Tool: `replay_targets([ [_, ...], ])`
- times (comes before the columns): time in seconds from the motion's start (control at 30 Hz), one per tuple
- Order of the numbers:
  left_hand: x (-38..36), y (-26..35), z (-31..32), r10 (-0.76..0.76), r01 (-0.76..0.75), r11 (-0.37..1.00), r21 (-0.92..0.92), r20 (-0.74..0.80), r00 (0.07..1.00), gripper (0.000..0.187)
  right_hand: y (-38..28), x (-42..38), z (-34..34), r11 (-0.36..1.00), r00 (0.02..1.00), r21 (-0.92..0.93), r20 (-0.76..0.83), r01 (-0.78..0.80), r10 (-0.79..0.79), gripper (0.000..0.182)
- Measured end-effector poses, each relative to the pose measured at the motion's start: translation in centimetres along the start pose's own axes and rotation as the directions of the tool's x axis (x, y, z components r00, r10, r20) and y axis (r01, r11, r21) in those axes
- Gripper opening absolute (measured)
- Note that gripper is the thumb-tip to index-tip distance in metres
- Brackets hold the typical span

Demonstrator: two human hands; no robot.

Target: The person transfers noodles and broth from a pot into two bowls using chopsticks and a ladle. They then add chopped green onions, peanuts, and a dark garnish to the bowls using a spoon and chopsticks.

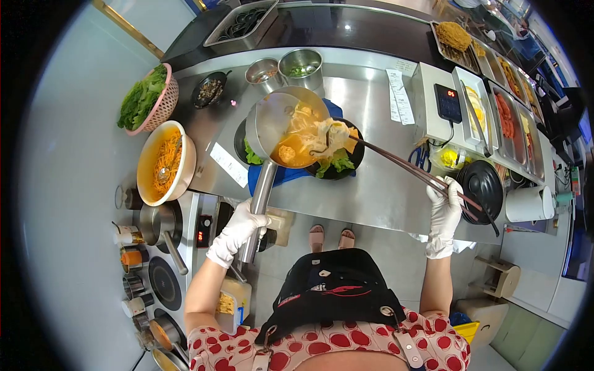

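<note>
From the head view, I see the gloved left hand [242,230] wrapped around the saucepan [272,123] handle [262,193], whose long axis runs to 1 o'clock; the pan tips toward 4 o'clock, its lip over a black bowl [360,154] with lettuce [337,162]. The gloved right hand [444,207] holds chopsticks [402,164] pointing to 10 o'clock, tips at the pale food [331,135] by that lip.
</note>
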State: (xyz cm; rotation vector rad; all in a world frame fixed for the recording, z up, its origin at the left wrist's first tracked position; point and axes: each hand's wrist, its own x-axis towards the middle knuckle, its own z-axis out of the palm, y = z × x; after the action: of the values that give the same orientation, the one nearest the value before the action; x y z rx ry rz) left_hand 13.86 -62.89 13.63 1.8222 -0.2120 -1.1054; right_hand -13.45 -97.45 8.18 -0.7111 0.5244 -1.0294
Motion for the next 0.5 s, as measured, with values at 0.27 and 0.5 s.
replay_targets([
  [0.27, 1.2, -0.4, -0.4, 0.033, -0.033, 0.999, 0.014, -0.001, 0.999, 0.031, -0.4, -0.6, -0.3, 0.964, 0.996, -0.259, -0.050, 0.055, -0.070, 0.020],
  [0.5, 1.4, 0.1, -0.2, 0.033, -0.030, 0.996, 0.079, -0.035, 0.999, 0.031, -0.9, -1.2, 3.3, 0.915, 0.995, -0.391, 0.052, 0.103, -0.090, 0.013],
])
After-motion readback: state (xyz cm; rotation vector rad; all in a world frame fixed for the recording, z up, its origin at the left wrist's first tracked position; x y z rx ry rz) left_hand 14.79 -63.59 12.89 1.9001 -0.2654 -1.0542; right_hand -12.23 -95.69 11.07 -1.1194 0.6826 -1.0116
